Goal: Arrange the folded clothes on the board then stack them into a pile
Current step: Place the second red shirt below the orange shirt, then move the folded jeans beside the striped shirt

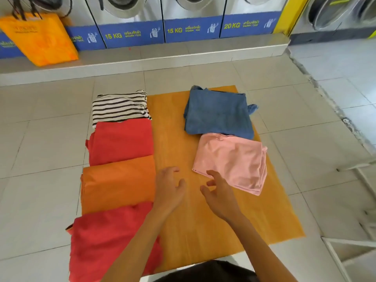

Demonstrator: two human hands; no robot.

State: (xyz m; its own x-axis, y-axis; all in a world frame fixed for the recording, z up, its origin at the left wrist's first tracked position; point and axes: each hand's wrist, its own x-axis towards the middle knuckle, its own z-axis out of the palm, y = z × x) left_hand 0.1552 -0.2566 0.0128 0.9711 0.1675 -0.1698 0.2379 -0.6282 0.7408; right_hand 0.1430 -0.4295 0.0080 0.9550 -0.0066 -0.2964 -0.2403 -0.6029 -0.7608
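Observation:
An orange-yellow board (pixel 175 139) lies flat on the tiled floor. On its right side rest a folded blue denim piece (pixel 218 115) and, nearer me, a folded pink garment (pixel 234 159). Down the left edge run a striped black-and-white top (pixel 120 106), a red piece (pixel 122 141), an orange piece (pixel 118 182) and a second red piece (pixel 105 241) closest to me. My left hand (pixel 168 190) hovers over the board's middle, fingers spread, holding nothing. My right hand (pixel 219 194) hangs beside it, fingers apart, just short of the pink garment's near corner.
A raised tiled ledge (pixel 183 55) runs across the back below a row of washing machines (pixel 130 19). An orange bag (pixel 40 37) stands on that ledge at far left. White metal frames (pixel 350 241) sit at the right edge of the floor.

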